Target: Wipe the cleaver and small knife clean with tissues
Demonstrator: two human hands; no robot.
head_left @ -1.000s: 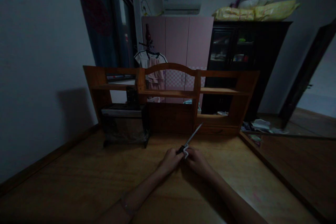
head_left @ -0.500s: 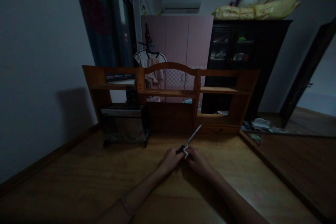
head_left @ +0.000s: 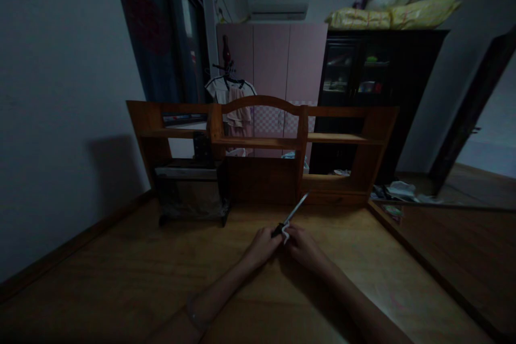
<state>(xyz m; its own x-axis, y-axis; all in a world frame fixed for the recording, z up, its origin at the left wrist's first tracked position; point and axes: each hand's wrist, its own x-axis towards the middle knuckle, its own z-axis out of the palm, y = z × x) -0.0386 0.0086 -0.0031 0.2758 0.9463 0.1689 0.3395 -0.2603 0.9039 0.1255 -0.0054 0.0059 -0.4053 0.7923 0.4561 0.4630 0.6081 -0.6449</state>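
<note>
Above the wooden desk top (head_left: 169,274), my left hand (head_left: 264,244) is closed round the black handle of a slim tool (head_left: 296,209). Its long thin metal shaft or blade points away and up to the right; in this dim light I cannot tell whether it is a screwdriver or a knife. Close beside it, my right hand (head_left: 302,246) has its fingers pinched on a small white wavy piece (head_left: 286,233), which lies against the tool where handle and metal meet. The fingertips of both hands are partly hidden.
A wooden shelf unit (head_left: 258,143) stands along the back of the desk. In its left part is a dark box-shaped appliance (head_left: 189,191) with a glossy front. A white wall (head_left: 64,118) rises at the left. Behind are pink cabinets (head_left: 271,59) and a black cupboard (head_left: 379,113).
The tool's metal tip has shifted slightly left and down. Both hands stay almost in the same place, with the same holds.
</note>
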